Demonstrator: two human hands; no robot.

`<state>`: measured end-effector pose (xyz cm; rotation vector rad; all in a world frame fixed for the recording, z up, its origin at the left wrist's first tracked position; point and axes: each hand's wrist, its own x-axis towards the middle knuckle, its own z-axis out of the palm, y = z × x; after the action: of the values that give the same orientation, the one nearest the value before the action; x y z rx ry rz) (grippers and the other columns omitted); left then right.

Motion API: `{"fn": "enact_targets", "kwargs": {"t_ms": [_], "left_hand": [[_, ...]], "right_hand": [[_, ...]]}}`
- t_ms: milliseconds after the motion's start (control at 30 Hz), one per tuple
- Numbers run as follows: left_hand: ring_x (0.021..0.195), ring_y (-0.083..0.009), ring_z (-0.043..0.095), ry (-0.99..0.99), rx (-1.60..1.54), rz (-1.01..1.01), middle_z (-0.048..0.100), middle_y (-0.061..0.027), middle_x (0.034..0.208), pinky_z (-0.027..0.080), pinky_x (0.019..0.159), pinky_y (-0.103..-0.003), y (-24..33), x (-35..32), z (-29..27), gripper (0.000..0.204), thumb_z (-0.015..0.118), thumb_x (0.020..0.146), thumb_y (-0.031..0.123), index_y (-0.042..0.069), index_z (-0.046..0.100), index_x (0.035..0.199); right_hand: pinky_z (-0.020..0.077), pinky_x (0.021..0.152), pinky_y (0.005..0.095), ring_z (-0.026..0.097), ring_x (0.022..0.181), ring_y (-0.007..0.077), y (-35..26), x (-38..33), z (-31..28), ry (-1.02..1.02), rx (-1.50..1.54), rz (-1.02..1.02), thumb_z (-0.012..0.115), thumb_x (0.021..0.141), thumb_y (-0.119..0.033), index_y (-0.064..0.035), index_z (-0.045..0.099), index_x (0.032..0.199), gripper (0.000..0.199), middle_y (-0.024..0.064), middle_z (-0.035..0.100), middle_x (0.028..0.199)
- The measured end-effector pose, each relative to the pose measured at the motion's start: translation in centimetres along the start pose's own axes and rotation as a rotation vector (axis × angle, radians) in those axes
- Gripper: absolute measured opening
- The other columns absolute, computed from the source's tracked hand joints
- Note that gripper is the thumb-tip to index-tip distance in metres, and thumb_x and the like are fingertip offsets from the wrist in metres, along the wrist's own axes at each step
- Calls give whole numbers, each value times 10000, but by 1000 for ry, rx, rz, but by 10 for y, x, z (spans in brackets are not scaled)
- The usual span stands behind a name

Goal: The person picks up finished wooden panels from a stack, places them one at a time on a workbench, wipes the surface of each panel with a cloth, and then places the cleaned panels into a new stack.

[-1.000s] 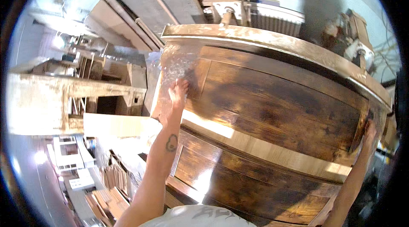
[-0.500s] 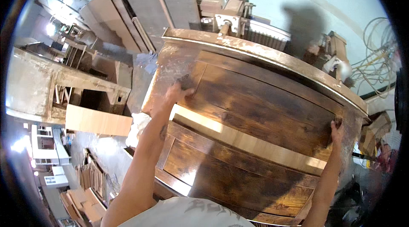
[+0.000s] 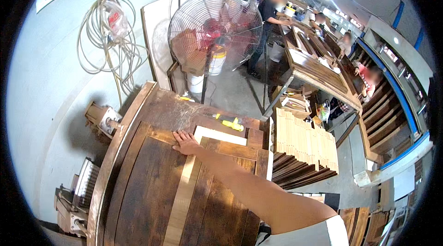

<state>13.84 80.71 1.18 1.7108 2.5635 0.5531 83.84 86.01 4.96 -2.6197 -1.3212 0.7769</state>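
Observation:
My right hand [image 3: 185,143] lies with fingers spread on the end of a dark brown framed wood panel [image 3: 150,177]. Nothing is gripped in it. Beneath my wrist runs a pale bare wood strip [image 3: 177,213], between this panel and a second dark panel [image 3: 224,204] nearer to me. Both rest on a worn workbench [image 3: 170,105] with a raised ledge along its wall side. Just past my hand, on the bench's end, sits a yellow-handled tool [image 3: 233,124] whose kind I cannot make out. My left hand is out of view.
A big caged fan [image 3: 214,33] stands beyond the bench. Coiled hoses [image 3: 108,38] hang on the wall. To the right are stacked boards [image 3: 304,142] with pale ends and a long table [image 3: 318,73] of wood pieces, with several people around it. Clamp-like metal fixtures [image 3: 101,119] line the ledge.
The view has swung right, toward the bench's end, fan and co-workers. My left hand has gone out of view. My right hand, earlier at the panel's right edge, now lies flat there.

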Motion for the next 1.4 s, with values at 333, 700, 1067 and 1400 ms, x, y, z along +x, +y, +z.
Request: {"fn": "enact_targets", "kwargs": {"t_ms": [333,700,1067,1400], "left_hand": [[610,-340,586,201,40,123,612,-188,732,507,519,-429,-1,-6,1,523,627,804,472,-49,594,825],[717,-338,592,212,-7,123,612,-202,828,504,599,-410,-9,8,17,527,597,822,450,-74,578,872],[802,-324,571,162,-10,113,592,-185,908,484,670,-410,13,22,15,500,562,831,436,-51,559,944],[878,-312,552,116,-56,120,575,-170,981,465,735,-410,26,42,15,484,531,839,423,-30,541,1009]], "right_hand": [[86,1111,430,20,1386,245,-8,-3,16,62,-29,-23,267,926,-539,-163,10,1447,692,68,33,1507],[74,1110,441,24,1385,250,-12,-3,9,18,-34,-26,258,933,-525,-182,-20,1447,678,59,9,1508],[90,1106,445,46,1383,261,-6,2,16,79,-78,-39,223,919,-568,-163,6,1446,700,87,39,1504],[128,1095,478,90,1375,291,-7,17,26,112,-142,-32,312,921,-524,-126,56,1443,704,123,88,1494]]}}
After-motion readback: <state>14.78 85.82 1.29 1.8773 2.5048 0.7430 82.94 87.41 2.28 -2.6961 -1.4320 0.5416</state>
